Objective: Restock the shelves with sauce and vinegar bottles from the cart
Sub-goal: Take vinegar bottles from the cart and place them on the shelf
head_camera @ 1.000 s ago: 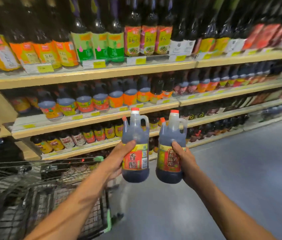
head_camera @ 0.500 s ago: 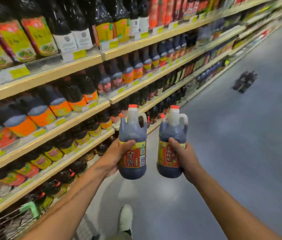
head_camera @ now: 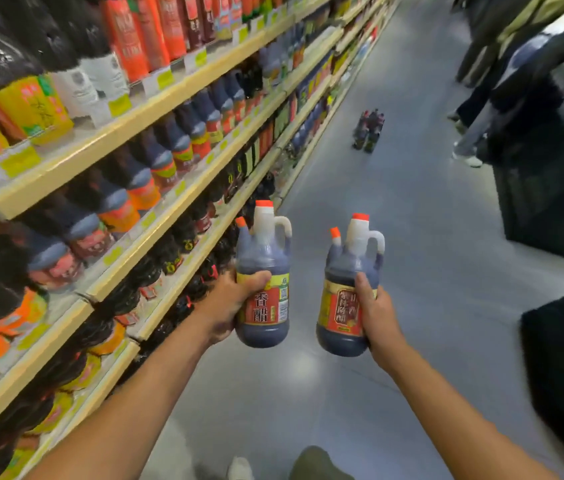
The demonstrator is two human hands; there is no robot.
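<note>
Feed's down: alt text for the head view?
The left hand grips the left jug and the right hand the right jug, both dark vinegar, roughly upright over the floor. Stocked shelves line the left; a bottle cluster stands on the floor ahead.

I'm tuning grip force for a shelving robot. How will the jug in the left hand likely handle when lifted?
Probably heavy for its size: the jug looks nearly full of dark liquid. Likely stiff plastic, possibly slippery; the left hand wraps its labelled body, not the handle.
</note>
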